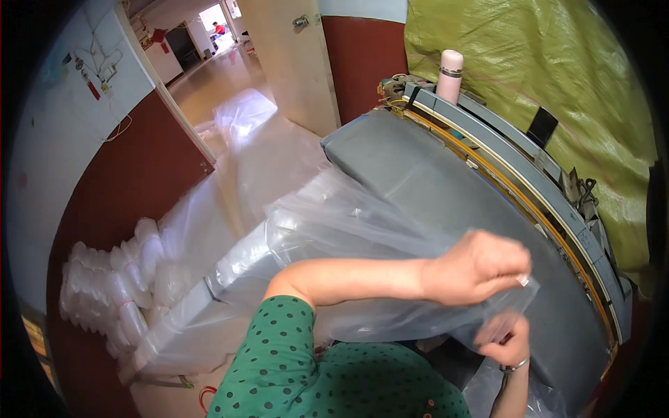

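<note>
A long clear plastic sheet [355, 223] stretches across a grey worktop [446, 202] and trails off toward the doorway at the far left. Bent across in front of me, my left arm ends in my left hand [477, 268], a fist slightly smeared by motion, closed on the sheet's gathered end. Just below it and a little to the right, my right hand [505, 339] curls its fingers on the same end, seen partly through the film. A metal bracelet circles that wrist.
Along the worktop's far side runs a long grey machine rail [509, 139] with a yellow strip. A pink bottle [450, 76] and a dark phone-like slab [542, 127] stand there. Bundled clear plastic bags [122, 285] pile up at left. An open door [282, 63] stands behind.
</note>
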{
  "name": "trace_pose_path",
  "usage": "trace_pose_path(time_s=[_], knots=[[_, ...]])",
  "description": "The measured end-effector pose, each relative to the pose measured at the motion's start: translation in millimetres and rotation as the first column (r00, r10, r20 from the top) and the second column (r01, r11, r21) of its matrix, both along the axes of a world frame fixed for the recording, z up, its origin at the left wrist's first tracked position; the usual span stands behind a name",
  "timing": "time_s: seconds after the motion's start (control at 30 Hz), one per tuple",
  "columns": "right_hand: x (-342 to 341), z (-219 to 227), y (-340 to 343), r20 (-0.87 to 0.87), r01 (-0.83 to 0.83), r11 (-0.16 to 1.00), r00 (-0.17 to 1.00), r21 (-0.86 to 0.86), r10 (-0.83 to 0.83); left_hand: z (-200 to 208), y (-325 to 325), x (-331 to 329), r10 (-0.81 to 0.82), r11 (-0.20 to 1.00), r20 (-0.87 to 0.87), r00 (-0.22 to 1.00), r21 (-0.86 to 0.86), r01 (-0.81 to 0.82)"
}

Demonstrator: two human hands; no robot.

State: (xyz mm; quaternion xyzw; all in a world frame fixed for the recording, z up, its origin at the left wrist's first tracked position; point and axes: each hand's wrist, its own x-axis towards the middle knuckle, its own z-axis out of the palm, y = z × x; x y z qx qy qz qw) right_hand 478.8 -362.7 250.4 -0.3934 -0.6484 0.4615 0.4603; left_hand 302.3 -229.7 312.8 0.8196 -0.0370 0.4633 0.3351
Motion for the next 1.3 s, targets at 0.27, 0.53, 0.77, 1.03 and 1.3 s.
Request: trace_pose_path(time_s=[0.27, 0.53, 0.77, 1.03, 1.3], knots=[[173.8, -48.0, -144.1, 0.833, 0.617, 0.748, 0.26, 0.246, -0.488, 59.8, 20.5, 8.0, -0.044, 0.99, 0.133, 0.99, -0.131, 0.061], [401.5, 8.3, -555.1, 0.255, 0.401, -0.538, -0.91, 0.741, -0.327, -127.6, 47.3, -26.0, -0.38, 0.884, -0.871, 0.311, -0.243, 0.399], [396.4, 10.5, -412.1, 0.219, 0.539, -0.389, -0.752, 0.747, -0.621, -59.7, 234.7, -156.3, 0.132, 0.831, -0.878, 0.46, -0.155, -0.534], [375.3, -17.0, -233.8, 0.843, 0.927, 0.033, -0.324, 0.373, -0.43, -63.5, 293.8, -97.1, 0.809, 0.516, -0.289, 0.512, -0.069, -0.854], [399.3, 64.4, -208.0, 0.453, 0.457, -0.045, -0.889, 0.889, -0.074, -180.9, 295.0, -24.4, 0.768, 0.421, -0.64, -0.011, 0.518, -0.745]])
